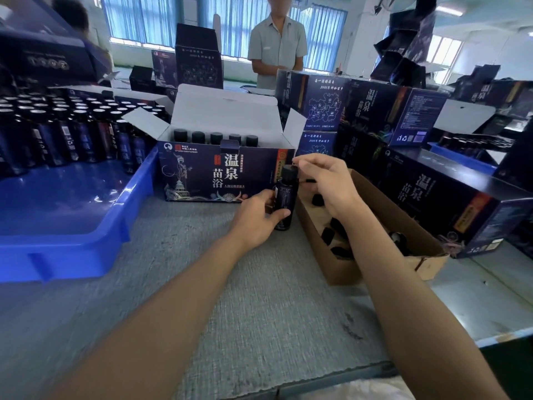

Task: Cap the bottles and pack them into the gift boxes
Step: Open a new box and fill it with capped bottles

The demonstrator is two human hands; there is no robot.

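A dark bottle stands upright on the grey table, just right of the open gift box. My left hand grips the bottle's body. My right hand pinches the black cap sitting on the bottle's neck. Inside the gift box a row of several capped bottles shows along the back. A brown cardboard box of loose black caps lies under my right forearm.
A blue plastic tray at the left holds many upright bottles at its far end. Closed dark gift boxes are stacked at the right and behind. A person in a grey shirt stands across the table.
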